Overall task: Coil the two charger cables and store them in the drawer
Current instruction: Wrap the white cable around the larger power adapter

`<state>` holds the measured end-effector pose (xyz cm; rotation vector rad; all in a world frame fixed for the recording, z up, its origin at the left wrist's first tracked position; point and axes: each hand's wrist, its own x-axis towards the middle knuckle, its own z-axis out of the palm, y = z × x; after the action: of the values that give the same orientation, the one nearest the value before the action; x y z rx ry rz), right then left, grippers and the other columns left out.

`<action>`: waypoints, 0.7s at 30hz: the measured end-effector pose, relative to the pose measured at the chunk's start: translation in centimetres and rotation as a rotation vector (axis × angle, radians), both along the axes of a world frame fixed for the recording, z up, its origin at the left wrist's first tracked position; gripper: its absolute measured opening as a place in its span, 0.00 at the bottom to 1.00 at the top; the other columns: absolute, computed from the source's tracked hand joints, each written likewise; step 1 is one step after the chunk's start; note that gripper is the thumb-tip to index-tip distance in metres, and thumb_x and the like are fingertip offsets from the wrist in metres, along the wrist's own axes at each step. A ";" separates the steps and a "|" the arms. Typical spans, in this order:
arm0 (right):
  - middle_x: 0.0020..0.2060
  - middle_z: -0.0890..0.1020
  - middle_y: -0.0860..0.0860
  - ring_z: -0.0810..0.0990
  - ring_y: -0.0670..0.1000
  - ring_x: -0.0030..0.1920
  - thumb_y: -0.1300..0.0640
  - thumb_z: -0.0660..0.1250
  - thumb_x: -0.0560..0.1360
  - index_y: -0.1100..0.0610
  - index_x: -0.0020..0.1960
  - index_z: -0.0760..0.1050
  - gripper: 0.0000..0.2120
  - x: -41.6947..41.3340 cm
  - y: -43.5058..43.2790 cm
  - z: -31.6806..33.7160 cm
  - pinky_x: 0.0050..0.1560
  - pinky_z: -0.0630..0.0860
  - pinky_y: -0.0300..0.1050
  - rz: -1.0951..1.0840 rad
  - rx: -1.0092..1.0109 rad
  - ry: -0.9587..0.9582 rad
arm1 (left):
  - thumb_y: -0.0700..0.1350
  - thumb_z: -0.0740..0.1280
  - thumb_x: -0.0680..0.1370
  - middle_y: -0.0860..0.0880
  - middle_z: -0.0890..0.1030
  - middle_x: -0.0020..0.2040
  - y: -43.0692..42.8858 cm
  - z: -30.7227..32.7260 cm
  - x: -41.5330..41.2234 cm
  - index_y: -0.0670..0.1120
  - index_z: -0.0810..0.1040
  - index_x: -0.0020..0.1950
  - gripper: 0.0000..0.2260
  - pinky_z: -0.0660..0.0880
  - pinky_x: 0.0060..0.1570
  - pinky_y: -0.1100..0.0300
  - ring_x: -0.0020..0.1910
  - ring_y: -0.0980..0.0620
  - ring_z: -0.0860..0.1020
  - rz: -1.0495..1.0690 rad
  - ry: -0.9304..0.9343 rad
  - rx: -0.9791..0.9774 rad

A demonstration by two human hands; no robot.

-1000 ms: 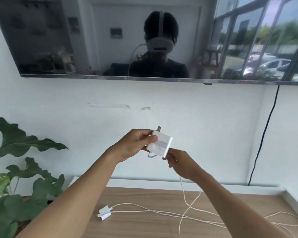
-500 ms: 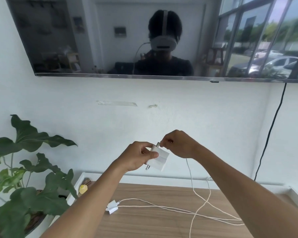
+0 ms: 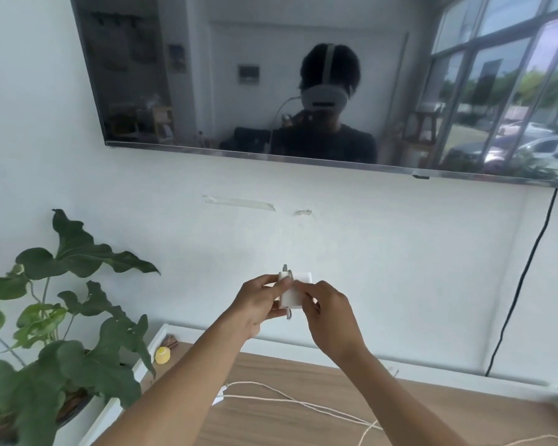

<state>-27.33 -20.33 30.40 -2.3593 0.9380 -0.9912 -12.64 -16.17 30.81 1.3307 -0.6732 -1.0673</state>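
A white wall fills the view, a dark wall-mounted screen (image 3: pixel 303 75) across the top, a leafy plant (image 3: pixel 62 317) at the left, and a wooden tabletop (image 3: pixel 287 423) along the bottom. No drawer shows.

On that tabletop lie loose white cables (image 3: pixel 303 403) — one runs from a second adapter (image 3: pixel 219 397), half hidden behind the left forearm, toward the right edge, uncoiled.

Raised in front of the wall, well above the table, is the white charger block (image 3: pixel 292 292), long axis roughly upright, prongs at the top. The left hand (image 3: pixel 255 307) clamps it from the left, thumb across its upper face. The right hand (image 3: pixel 327 312) meets it from the right — fingers closed at its right face, seemingly pinching cable, though the strand there is hard to see.

The right hand is the winding hand; the next turn likely goes round the upright block.
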 end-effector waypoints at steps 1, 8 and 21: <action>0.36 0.73 0.49 0.70 0.46 0.32 0.60 0.59 0.79 0.47 0.61 0.77 0.16 0.0 0.1 -0.3 0.35 0.70 0.43 0.006 0.000 -0.019 | 0.47 0.73 0.75 0.39 0.84 0.51 0.1 0.0 0.1 0.43 0.81 0.56 0.13 0.82 0.47 0.52 0.43 0.42 0.83 -0.003 0.025 0.004; 0.37 0.69 0.45 0.69 0.45 0.33 0.62 0.60 0.79 0.40 0.67 0.70 0.23 0.4 0.1 -0.9 0.34 0.67 0.35 0.066 -0.061 0.005 | 0.45 0.72 0.75 0.43 0.85 0.46 0.3 0.7 0.4 0.41 0.82 0.56 0.12 0.82 0.47 0.52 0.39 0.45 0.85 -0.036 0.077 -0.018; 0.35 0.79 0.38 0.63 0.46 0.26 0.55 0.63 0.79 0.50 0.47 0.79 0.06 -0.3 -0.1 -1.2 0.30 0.63 0.33 0.085 0.177 -0.286 | 0.43 0.67 0.79 0.39 0.81 0.49 -0.1 5.0 1.5 0.36 0.80 0.54 0.10 0.84 0.42 0.53 0.41 0.41 0.81 0.017 -0.060 -0.154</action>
<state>-27.61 -20.42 29.16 -2.0282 0.7751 -1.1250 -11.10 -16.30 35.82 1.2366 -0.7718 -0.9462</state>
